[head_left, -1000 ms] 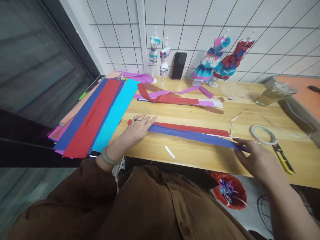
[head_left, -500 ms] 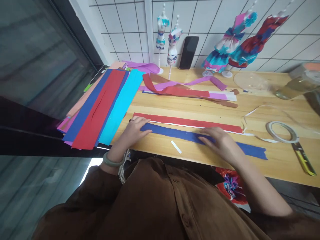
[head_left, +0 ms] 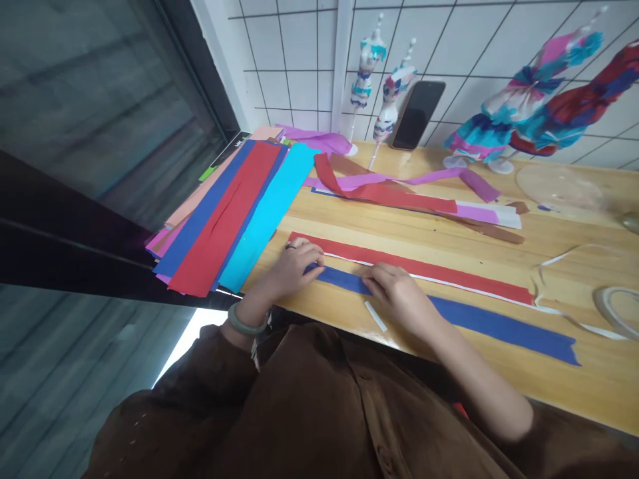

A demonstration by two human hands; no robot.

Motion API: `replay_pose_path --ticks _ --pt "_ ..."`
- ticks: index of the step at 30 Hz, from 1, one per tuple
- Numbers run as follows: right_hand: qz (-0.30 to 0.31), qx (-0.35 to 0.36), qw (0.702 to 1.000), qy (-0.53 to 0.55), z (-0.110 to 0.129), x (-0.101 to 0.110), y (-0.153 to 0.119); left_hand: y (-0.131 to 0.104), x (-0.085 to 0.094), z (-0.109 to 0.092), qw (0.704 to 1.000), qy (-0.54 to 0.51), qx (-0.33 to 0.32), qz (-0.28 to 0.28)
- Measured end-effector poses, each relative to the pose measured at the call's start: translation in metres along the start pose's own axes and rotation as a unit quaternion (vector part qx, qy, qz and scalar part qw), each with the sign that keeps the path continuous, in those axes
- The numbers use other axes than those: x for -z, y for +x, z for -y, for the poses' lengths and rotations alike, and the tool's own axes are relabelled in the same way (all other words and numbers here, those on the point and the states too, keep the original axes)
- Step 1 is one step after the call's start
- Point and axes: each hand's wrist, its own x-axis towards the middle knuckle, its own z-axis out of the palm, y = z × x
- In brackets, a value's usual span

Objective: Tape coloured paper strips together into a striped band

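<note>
On the wooden table lies a long blue strip (head_left: 499, 324), just in front of a red strip (head_left: 464, 276) with a white band along its near edge. My left hand (head_left: 294, 266) pinches the blue strip near its left end, thumb and fingers together. Further right, my right hand (head_left: 394, 289) has its fingertips closed on the upper edge of the same strip. A short white piece (head_left: 375, 316) lies just in front of the blue strip, near my right hand.
Stacked coloured sheets (head_left: 229, 216) cover the table's left end. Loose strips (head_left: 399, 196), a black phone (head_left: 418, 114), small dress forms (head_left: 387, 110) and dressed figures (head_left: 514, 100) are at the back. A tape roll (head_left: 619, 309) sits at the right.
My right hand has moved left along the blue strip, closer to my left hand, and its fingers have closed. The view has shifted, so the table's things appear further right.
</note>
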Motion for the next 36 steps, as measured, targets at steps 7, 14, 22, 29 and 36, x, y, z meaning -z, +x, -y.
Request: replay_pose_path --ticks 7,14,22,29,36 --pt "0.038 0.001 0.996 0.084 0.010 -0.003 0.005 -0.024 0.008 0.022 0.996 -0.065 0.060 0.004" --pt "0.069 0.019 0.993 0.093 0.007 -0.008 0.012 -0.028 0.012 0.036 0.975 -0.107 0.177 -0.079" --pt "0.037 0.018 0.999 0.023 0.019 -0.002 0.026 -0.011 0.008 0.037 0.970 0.023 0.219 -0.107" --pt "0.000 -0.012 0.997 0.080 0.031 -0.015 0.055 0.008 -0.002 0.012 0.975 0.055 0.165 -0.138" --pt "-0.011 0.017 0.988 0.155 0.026 -0.043 0.087 0.003 -0.017 -0.019 0.980 0.045 0.152 -0.118"
